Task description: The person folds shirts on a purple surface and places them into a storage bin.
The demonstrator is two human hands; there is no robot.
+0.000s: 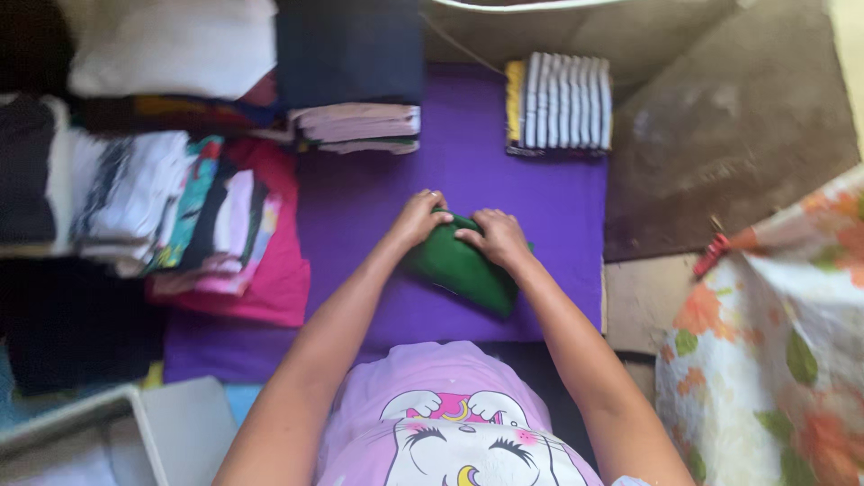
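Pressing down with both hands, we hold a small green cloth (461, 268) flat on the purple mat (540, 207). Our left hand (419, 219) is curled over the top end of the cloth, fingers bent and gripping its edge. Our right hand (493, 237) sits just beside it, fingers bent too, pinching the same folded end. The two hands almost touch.

The green cloth lies near the middle of the purple mat, a bit toward the near edge, and it slants down to the right. It looks soft and light, so we think it bends easily and can slip open if we let go. It should not break. We think the best place to hold it is along the folded edges and corners, with flat fingers on top to keep the layers together.

Further out, a striped folded stack (560, 101) sits at the far right corner of the mat. Pale pink folded cloths (358, 126) rest at the far edge, under a dark folded piece (349, 52). A pile of colourful clothes (207, 216) lies over the left edge. A flowery cloth (774, 342) is well apart on the right.
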